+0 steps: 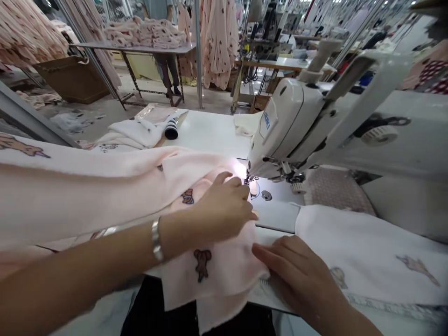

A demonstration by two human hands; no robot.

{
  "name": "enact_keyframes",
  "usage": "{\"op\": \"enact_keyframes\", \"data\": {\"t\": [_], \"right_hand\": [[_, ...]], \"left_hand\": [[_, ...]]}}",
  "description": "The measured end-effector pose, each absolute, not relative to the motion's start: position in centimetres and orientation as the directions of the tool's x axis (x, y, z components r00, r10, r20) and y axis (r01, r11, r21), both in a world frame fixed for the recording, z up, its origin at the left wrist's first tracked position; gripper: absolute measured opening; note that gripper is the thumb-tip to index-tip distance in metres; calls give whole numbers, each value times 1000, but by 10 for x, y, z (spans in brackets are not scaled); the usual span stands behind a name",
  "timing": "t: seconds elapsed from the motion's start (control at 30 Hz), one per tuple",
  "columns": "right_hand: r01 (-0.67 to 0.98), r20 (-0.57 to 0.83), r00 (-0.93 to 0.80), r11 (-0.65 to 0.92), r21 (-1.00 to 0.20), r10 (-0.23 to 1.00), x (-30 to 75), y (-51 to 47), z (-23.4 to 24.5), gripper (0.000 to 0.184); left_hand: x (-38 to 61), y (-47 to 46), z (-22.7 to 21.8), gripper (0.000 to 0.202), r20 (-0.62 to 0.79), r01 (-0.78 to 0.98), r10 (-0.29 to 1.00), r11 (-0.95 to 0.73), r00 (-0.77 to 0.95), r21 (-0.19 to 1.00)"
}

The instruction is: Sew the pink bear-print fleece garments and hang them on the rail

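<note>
Pale pink bear-print cloth [224,275] lay at a white Juki sewing machine [283,121].
Left hand [222,210] and right hand [297,275] pressed it, fingers spread flat.

From here I read matt, soft pink cloth [213,275], a smooth painted-metal sewing machine [283,121] and a glossy white tabletop [206,130].

Grey concrete factory floor [105,109], scraps scattered. Steel-legged work table [133,47] stacked with folded pink fabric [145,35]; pink robes [217,46] hanging behind. Brown bin [72,79] left, more sewing stations [269,46] far back.
</note>
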State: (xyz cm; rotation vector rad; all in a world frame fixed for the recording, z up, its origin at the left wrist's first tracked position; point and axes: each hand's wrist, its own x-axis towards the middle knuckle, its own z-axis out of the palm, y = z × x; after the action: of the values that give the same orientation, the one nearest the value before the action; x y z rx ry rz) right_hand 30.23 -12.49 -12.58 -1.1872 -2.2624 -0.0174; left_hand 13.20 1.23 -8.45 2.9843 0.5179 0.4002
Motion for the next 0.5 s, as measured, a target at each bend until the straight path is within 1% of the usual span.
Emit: {"op": "enact_keyframes", "data": {"t": [0.07, 0.1, 0.13, 0.17, 0.2, 0.27, 0.4, 0.5], "right_hand": [[756, 492, -430, 599, -263, 757, 303, -126, -128, 21], [754, 490, -420, 594, -281, 764, 303, -126, -129, 18], [750, 489, -408, 588, -301, 771, 304, -127, -129, 15], [748, 488, -396, 582, -320, 778, 304, -127, -128, 14], [745, 486, -390, 578, -333, 782, 304, -128, -127, 14], [742, 480, -413, 592, -315, 774, 304, -130, -124, 15], [754, 437, -505, 627, -195, 744, 304, -142, -118, 20], [736, 430, -557, 662, -141, 711, 304, -149, -114, 23]], "left_hand": [[127, -24, -80, 19, 212, 393, 459, -873, 863, 290], [124, -41, -80, 19, 200, 418, 502, -840, 842, 346], [122, -56, -83, 21, 192, 441, 534, -815, 824, 375], [119, -68, -88, 23, 192, 456, 550, -805, 812, 380], [117, -76, -94, 21, 200, 459, 549, -811, 811, 363], [112, -84, -108, 16, 244, 424, 494, -859, 835, 287], [102, -77, -121, 18, 349, 303, 326, -945, 879, 121], [95, -72, -118, 19, 351, 256, 267, -964, 898, 77]]}}
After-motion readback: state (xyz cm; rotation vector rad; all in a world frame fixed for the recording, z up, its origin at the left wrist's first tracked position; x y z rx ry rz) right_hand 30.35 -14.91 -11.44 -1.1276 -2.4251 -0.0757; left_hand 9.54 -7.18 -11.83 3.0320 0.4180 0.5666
